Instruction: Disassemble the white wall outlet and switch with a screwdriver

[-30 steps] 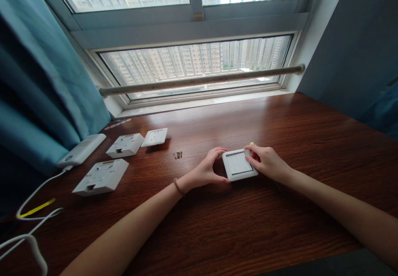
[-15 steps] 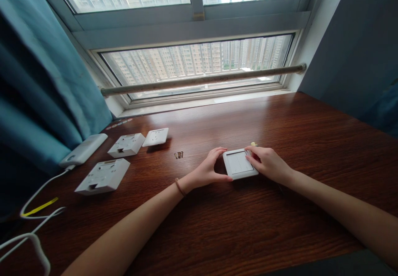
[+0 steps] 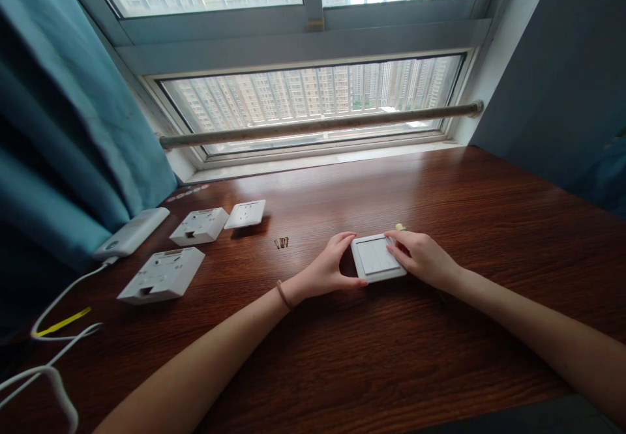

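Note:
A square white wall switch (image 3: 377,259) with long rocker keys lies face up on the brown table. My left hand (image 3: 332,268) grips its left side, with the thumb at the near corner and the fingers at the far corner. On the right edge of the switch, the bent fingers of my right hand (image 3: 420,257) press on the frame and the side of the inner panel. A small yellow piece (image 3: 400,227) shows just behind my right hand; the rest of it is hidden.
Several small screws (image 3: 282,243) lie left of my left hand. Further left are a white socket plate (image 3: 246,214), two white mounting boxes (image 3: 198,225), a white power bank (image 3: 132,233) with its cable (image 3: 53,303), and a yellow strip (image 3: 63,322). The window stands behind the table.
Both hands stay at the wall switch in nearly the same pose. Its inner panel looks slightly shifted within the frame. The view has moved very little.

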Demonstrator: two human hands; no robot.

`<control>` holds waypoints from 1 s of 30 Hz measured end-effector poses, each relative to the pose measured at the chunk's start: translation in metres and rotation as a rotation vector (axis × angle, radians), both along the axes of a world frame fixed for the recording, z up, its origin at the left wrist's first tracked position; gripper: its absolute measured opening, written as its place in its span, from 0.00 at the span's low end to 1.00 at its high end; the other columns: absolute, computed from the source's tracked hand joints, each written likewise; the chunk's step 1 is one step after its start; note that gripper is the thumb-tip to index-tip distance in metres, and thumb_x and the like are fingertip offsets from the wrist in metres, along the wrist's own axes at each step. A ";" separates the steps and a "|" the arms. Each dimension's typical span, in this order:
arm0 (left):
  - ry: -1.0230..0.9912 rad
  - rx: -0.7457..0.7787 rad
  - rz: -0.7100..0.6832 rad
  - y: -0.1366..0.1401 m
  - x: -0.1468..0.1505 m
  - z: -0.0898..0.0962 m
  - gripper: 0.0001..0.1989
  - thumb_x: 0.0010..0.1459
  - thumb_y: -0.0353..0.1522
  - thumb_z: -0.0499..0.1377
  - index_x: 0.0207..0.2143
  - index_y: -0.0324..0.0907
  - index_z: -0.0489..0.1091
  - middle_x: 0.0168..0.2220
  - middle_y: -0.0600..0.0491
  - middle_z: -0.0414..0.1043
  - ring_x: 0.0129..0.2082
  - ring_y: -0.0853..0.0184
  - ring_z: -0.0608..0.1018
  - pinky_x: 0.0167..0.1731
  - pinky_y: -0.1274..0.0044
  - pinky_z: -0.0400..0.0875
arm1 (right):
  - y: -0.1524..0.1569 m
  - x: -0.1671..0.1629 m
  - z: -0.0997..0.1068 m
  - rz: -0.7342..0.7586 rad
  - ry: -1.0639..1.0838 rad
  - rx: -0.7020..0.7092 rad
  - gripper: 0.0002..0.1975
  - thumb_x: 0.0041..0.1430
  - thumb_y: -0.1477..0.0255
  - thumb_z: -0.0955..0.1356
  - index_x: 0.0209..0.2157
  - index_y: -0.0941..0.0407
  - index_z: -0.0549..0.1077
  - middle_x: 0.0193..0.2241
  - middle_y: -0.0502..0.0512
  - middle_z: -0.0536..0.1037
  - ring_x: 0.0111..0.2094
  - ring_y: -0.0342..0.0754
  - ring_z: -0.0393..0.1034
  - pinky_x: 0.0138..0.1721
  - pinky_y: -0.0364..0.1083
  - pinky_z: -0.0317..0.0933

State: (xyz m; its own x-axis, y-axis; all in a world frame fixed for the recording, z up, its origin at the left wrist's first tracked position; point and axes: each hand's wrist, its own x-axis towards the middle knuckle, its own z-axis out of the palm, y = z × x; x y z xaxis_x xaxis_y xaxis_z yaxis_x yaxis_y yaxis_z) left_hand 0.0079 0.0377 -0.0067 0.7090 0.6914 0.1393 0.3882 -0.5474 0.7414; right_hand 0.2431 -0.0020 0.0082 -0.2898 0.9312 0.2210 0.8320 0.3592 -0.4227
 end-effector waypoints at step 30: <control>-0.016 -0.011 -0.075 -0.001 0.001 0.008 0.31 0.46 0.40 0.65 0.51 0.42 0.61 0.53 0.44 0.61 0.57 0.56 0.61 0.57 0.65 0.56 | 0.004 0.004 -0.001 0.040 0.096 -0.026 0.13 0.62 0.71 0.58 0.36 0.58 0.73 0.31 0.58 0.75 0.33 0.49 0.70 0.36 0.46 0.61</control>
